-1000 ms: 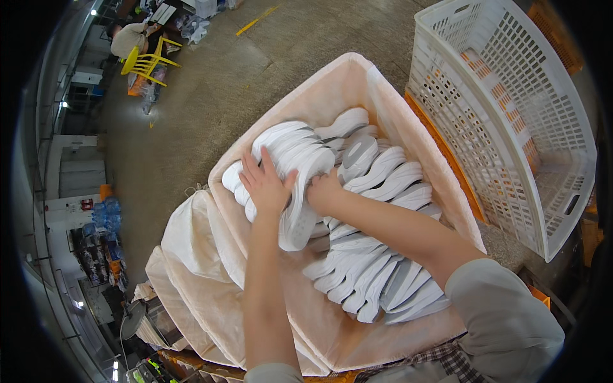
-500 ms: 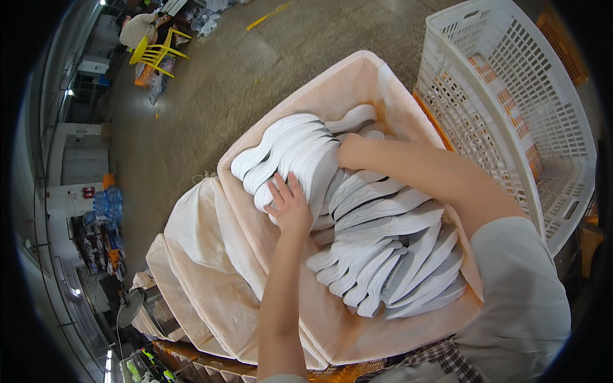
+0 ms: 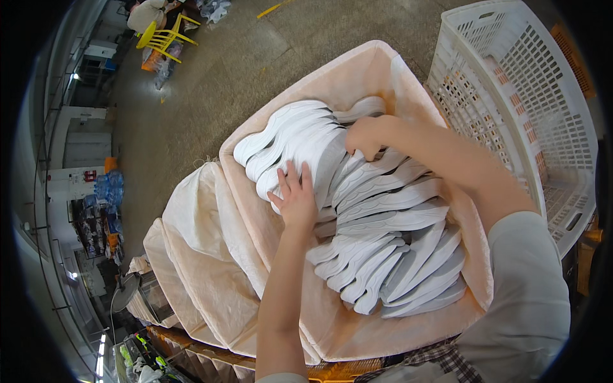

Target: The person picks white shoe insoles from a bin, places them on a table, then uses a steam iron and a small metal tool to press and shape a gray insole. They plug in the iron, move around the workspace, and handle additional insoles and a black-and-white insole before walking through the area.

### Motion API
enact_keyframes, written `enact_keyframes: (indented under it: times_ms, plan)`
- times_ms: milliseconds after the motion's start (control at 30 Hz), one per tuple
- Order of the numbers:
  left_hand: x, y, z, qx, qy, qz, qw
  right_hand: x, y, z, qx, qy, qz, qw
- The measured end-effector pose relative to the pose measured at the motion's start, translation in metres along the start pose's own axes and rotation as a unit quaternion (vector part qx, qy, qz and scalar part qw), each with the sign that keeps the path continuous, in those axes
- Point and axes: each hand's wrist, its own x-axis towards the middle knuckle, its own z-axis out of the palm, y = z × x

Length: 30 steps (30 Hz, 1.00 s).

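White shoe soles [image 3: 393,220] lie stacked on edge in two rows inside a large sack-like bin lined with pale peach cloth [image 3: 357,335]. My left hand [image 3: 297,196] rests on the near side of the left row, fingers spread and open. At the far end of the pile, my right hand [image 3: 367,137] is curled down between the rows, its fingers closed around soles there. Part of its fingertips is hidden by the soles and by the hand itself.
To the right stand nested white plastic crates [image 3: 498,76] with perforated walls. More cream cloth [image 3: 211,268] drapes on the left. Far off on the grey floor [image 3: 211,96], a person [image 3: 150,16] sits by a yellow chair [image 3: 167,41].
My right hand has shifted slightly right and toward the far wall, its curled fingers more visible. My left hand stays on the soles, a little farther right. The whole view has shifted slightly.
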Motion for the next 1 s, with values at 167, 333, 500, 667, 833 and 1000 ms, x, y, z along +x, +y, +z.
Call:
enact_keyframes:
  times_ms: [167,333,500,667,833,1000]
  plan:
    - [-0.005,0.003,0.030,0.057,0.113,0.020,0.992,0.017,0.015,-0.012,0.012,-0.083,-0.037,0.996]
    - [-0.003,0.008,0.042,0.022,0.065,-0.006,0.998,0.018,0.016,-0.015,0.091,-0.029,0.019,0.995]
    - [-0.014,-0.006,0.027,-0.028,0.063,0.016,0.997,0.007,0.016,-0.025,0.079,-0.086,0.008,0.993]
    - [-0.011,0.005,0.062,-0.024,0.075,-0.030,0.996,0.004,0.034,-0.014,0.110,-0.042,0.016,0.993]
    - [-0.017,0.000,0.063,-0.076,0.055,-0.012,0.996,0.011,0.022,-0.017,-0.011,-0.043,0.033,0.998]
    - [0.003,-0.036,0.011,-0.187,0.192,0.003,0.963,-0.008,0.019,-0.024,-0.069,-0.104,0.078,0.989]
